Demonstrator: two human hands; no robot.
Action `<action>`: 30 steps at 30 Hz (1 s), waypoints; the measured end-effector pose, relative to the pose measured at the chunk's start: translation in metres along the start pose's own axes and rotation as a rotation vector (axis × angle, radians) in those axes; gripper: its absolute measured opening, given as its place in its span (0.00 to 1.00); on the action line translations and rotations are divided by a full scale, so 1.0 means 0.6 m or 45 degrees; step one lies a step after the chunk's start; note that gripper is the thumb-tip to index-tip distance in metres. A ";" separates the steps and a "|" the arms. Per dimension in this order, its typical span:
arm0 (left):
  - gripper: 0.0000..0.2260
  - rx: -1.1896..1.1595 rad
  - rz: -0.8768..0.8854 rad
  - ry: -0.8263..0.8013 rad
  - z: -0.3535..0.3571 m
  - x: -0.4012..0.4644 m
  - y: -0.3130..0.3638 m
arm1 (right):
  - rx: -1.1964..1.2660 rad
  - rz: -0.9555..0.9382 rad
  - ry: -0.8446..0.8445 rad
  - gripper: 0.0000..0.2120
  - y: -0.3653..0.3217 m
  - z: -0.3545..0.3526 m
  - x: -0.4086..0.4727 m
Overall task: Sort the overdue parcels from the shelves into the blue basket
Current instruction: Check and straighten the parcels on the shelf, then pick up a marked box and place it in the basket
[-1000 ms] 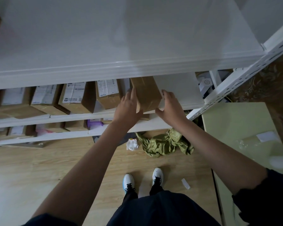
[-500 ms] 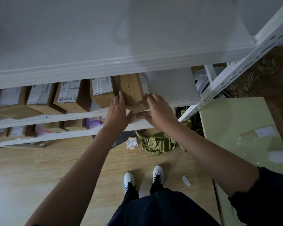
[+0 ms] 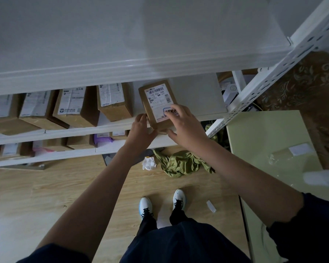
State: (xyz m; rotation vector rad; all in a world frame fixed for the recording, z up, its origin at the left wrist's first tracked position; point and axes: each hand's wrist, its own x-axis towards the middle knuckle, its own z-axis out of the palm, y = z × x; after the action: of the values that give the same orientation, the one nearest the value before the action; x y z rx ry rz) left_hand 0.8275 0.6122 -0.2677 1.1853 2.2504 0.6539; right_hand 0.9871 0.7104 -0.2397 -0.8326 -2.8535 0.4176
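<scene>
Since the earlier frame the parcel [image 3: 158, 105] has turned label-up on the middle shelf [image 3: 198, 95], presumably so its date can be read. The left hand [image 3: 141, 130] grips its near-left corner; the right hand [image 3: 184, 126] lies open, fingers spread over the label [image 3: 159, 100], hiding its lower print. No blue basket shows.
</scene>
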 end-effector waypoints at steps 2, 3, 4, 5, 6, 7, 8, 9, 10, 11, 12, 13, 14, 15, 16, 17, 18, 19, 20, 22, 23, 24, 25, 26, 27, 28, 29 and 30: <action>0.28 0.039 0.023 0.005 -0.002 0.002 -0.001 | 0.061 0.045 0.017 0.31 0.012 -0.002 -0.002; 0.29 0.058 0.026 0.003 -0.003 0.004 -0.002 | 0.083 0.075 0.022 0.33 0.019 -0.004 -0.002; 0.31 0.077 0.028 -0.003 -0.005 0.005 -0.002 | 0.097 0.111 0.017 0.36 0.027 -0.005 0.000; 0.33 0.096 0.035 -0.010 -0.006 0.008 -0.002 | 0.099 0.145 0.001 0.38 0.036 -0.006 0.004; 0.35 0.120 0.044 -0.018 -0.007 0.011 -0.003 | 0.089 0.175 -0.031 0.40 0.046 -0.006 0.010; 0.36 0.155 0.057 -0.024 -0.008 0.015 -0.004 | 0.062 0.199 -0.075 0.41 0.056 -0.006 0.019; 0.38 0.208 0.068 -0.031 -0.008 0.020 -0.004 | 0.016 0.215 -0.128 0.42 0.065 -0.005 0.029; 0.38 0.273 0.080 -0.036 -0.008 0.024 -0.004 | -0.040 0.222 -0.178 0.41 0.072 -0.004 0.038; 0.38 0.338 0.091 -0.038 -0.008 0.029 -0.004 | -0.092 0.214 -0.214 0.41 0.077 -0.001 0.048; 0.39 0.393 0.099 -0.038 -0.008 0.035 -0.004 | -0.130 0.195 -0.235 0.40 0.080 0.002 0.058; 0.39 0.435 0.103 -0.035 -0.008 0.039 -0.003 | -0.151 0.170 -0.242 0.39 0.082 0.004 0.067; 0.40 0.467 0.101 -0.026 -0.008 0.044 -0.003 | -0.155 0.151 -0.241 0.38 0.083 0.006 0.076; 0.41 0.492 0.091 -0.018 -0.009 0.048 -0.003 | -0.151 0.140 -0.240 0.38 0.084 0.007 0.083; 0.42 0.512 0.076 -0.012 -0.009 0.052 -0.004 | -0.147 0.135 -0.241 0.38 0.085 0.007 0.088; 0.43 0.528 0.061 -0.007 -0.010 0.054 -0.003 | -0.143 0.131 -0.240 0.39 0.086 0.008 0.091; 0.44 0.542 0.058 0.008 -0.010 0.054 -0.003 | -0.143 0.120 -0.234 0.39 0.087 0.009 0.091; 0.43 0.551 0.071 0.031 -0.010 0.053 -0.002 | -0.144 0.104 -0.224 0.39 0.088 0.010 0.088; 0.43 0.556 0.097 0.056 -0.008 0.049 -0.002 | -0.144 0.087 -0.215 0.39 0.090 0.011 0.082; 0.43 0.558 0.121 0.077 -0.007 0.043 -0.001 | -0.136 0.072 -0.206 0.39 0.090 0.012 0.075; 0.43 0.563 0.148 0.094 -0.002 0.027 -0.002 | -0.116 0.050 -0.196 0.40 0.089 0.009 0.056; 0.44 0.569 0.154 0.092 -0.001 0.017 -0.002 | -0.114 0.040 -0.193 0.41 0.086 0.006 0.046; 0.44 0.577 0.163 0.096 0.001 0.006 -0.003 | -0.117 0.028 -0.185 0.41 0.082 0.002 0.035; 0.44 0.587 0.176 0.111 0.001 -0.007 -0.003 | -0.126 0.015 -0.172 0.41 0.076 -0.003 0.022; 0.44 0.600 0.194 0.137 0.001 -0.022 -0.002 | -0.140 -0.003 -0.153 0.41 0.070 -0.009 0.010; 0.43 0.618 0.210 0.168 0.001 -0.036 -0.002 | -0.152 -0.021 -0.134 0.41 0.065 -0.014 -0.001; 0.43 0.634 0.229 0.203 0.000 -0.050 -0.002 | -0.158 -0.033 -0.115 0.42 0.058 -0.020 -0.013; 0.43 0.643 0.250 0.234 -0.002 -0.066 0.002 | -0.161 -0.039 -0.096 0.42 0.050 -0.027 -0.025; 0.42 0.645 0.268 0.258 -0.005 -0.080 0.004 | -0.161 -0.040 -0.078 0.43 0.042 -0.033 -0.037</action>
State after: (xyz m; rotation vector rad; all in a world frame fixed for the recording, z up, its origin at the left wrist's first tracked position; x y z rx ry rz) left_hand 0.8508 0.5721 -0.2538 1.6788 2.5747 0.2893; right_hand 1.0228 0.7231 -0.2295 -0.8077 -2.9715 0.2652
